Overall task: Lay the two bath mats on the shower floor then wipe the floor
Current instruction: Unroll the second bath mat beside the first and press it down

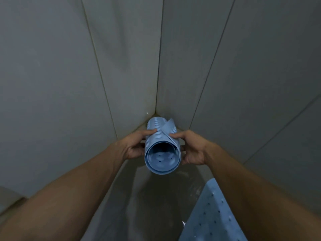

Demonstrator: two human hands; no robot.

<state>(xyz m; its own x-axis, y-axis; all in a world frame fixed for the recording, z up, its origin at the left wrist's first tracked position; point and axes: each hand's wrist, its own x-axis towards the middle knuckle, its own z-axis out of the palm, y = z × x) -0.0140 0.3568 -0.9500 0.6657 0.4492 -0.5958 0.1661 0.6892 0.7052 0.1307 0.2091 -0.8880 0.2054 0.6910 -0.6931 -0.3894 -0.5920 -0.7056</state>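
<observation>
1. Looking down into a shower corner (155,112): two grey tiled walls (52,84) meet there, with thin grout lines running up them and brownish staining along the corner seam.
2. Floor (139,206) is grey and smooth, with a dark shadow under the hands and pale streaks near the lower right.
3. Roll (162,146), a blue bath mat coiled into a tube, is held in the air above the floor. Its open end faces the camera and its far end points at the corner. Round cups show on the outside, small holes inside.
4. Left hand (134,147) grasps the roll's left side, thumb on top, fingers curled beneath.
5. Right hand (192,150) grasps the right side, thumb at the edge of the loose flap, which lifts off the roll at the far end.
6. Mat (213,214), blue and dotted with holes, lies flat on the floor at lower right. The right forearm hides part of it, and it runs off the bottom edge.
7. Bare floor lies between the mat's left edge and the left wall, reaching up to the corner.
</observation>
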